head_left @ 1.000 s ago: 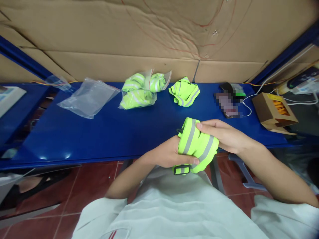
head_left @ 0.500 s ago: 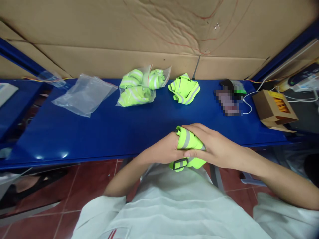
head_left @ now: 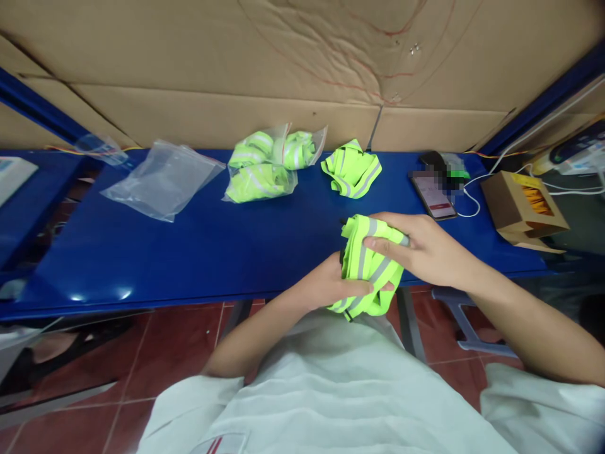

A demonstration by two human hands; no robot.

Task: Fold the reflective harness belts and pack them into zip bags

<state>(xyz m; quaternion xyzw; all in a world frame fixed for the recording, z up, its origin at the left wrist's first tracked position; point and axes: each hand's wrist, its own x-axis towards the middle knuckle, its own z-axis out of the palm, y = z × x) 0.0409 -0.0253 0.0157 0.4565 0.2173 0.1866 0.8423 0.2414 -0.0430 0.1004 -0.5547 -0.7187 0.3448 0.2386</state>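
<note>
Bundle (head_left: 355,246), one, yellow-green webbing with grey stripes: held in both hands, above the near edge of the table (head_left: 189,265), right of that edge's middle. Left hand (head_left: 326,284): grasping the bundle at its lower left side, thumb across the front. Right hand (head_left: 420,246): gripping the bundle at its upper right side, thumb laid on the front face; the bundle sits between the two palms. Concealed: most fingers of both hands, behind the webbing; the bundle's back and underside; a black fitting at its lower end, seen only in part. Bagged rolls (head_left: 258,183), three: along the far edge, left of a loose roll (head_left: 352,170), which lies near the same edge. Clear bags (head_left: 163,180): overlapping, near the far left corner, number uncertain. Phone (head_left: 432,198), one: toward the far right corner, partly pixelated; the dark article beside it cannot be identified. Carton (head_left: 503,205), one: at the right edge, contents orange, not distinguishable. White article (head_left: 16,180): at far left, cut off by the view's border.
</note>
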